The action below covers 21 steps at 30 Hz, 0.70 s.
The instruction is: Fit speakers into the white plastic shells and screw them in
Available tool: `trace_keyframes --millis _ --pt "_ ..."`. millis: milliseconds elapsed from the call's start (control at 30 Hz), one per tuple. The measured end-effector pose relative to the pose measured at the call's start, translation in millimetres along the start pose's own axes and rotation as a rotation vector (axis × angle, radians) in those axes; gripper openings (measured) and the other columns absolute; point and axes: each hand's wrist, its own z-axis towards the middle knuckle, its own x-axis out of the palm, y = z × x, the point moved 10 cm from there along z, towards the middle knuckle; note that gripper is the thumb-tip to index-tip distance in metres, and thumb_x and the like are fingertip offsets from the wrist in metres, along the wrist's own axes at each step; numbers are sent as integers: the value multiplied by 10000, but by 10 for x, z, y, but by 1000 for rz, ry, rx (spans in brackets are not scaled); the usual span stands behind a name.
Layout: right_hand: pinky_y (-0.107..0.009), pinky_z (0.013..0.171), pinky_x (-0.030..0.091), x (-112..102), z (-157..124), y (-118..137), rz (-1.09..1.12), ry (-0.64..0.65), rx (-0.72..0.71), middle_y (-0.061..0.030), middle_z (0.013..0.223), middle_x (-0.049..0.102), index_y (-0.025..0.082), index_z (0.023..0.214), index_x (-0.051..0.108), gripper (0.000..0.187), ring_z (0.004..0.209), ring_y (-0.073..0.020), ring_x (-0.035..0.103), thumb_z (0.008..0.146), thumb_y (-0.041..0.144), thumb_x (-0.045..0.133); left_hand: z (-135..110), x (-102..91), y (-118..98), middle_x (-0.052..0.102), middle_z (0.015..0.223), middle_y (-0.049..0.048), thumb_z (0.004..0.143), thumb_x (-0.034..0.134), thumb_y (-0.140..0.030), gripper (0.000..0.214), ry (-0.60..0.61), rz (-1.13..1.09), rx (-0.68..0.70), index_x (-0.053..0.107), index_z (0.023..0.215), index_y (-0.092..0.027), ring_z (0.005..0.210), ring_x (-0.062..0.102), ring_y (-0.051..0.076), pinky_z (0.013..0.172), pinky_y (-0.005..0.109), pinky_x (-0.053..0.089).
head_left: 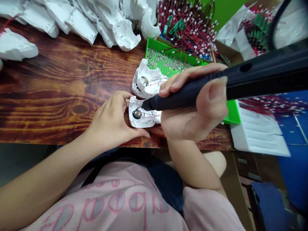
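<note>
My right hand (192,106) is wrapped round a black electric screwdriver (216,85), and the tool's tip touches the top edge of a small white plastic shell (141,117). That shell holds a round metal part and thin red wires. My left hand (113,120) curls against the shell's left side, thumb along its lower edge, steadying it on the wooden table (60,93). A second white shell (146,83) with the same metal part and wires lies just behind the first.
A pile of white plastic shells (96,19) covers the table's far edge. A green tray (168,61) of small screws stands behind my right hand. Bundles of red wires (187,25) with white connectors fill boxes at the back right. White foam (260,134) lies at the right.
</note>
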Motion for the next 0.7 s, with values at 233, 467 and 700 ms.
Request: trace_keyframes --millis 233,467,700 --pt "-279 534 491 6 7 -58 -9 27 -90 67 680 521 290 905 553 242 530 -102 574 858 508 646 6 -3 5 605 915 21 530 855 -603 861 -7 27 11 444 1184 -221 811 648 238 717 345 503" --pt "-312 618 522 46 -47 -60 -73 1 149 53 717 532 273 863 502 307 578 -108 574 856 530 669 -1 9 -46 644 945 44 631 764 -586 727 -47 58 89 417 1158 -225 797 665 244 610 309 439" --pt "-311 569 475 103 -41 -34 -62 15 149 65 685 523 278 839 497 370 552 -108 541 791 572 717 4 10 -62 639 913 52 658 745 -549 670 -42 78 93 423 1139 -211 751 652 251 600 330 427"
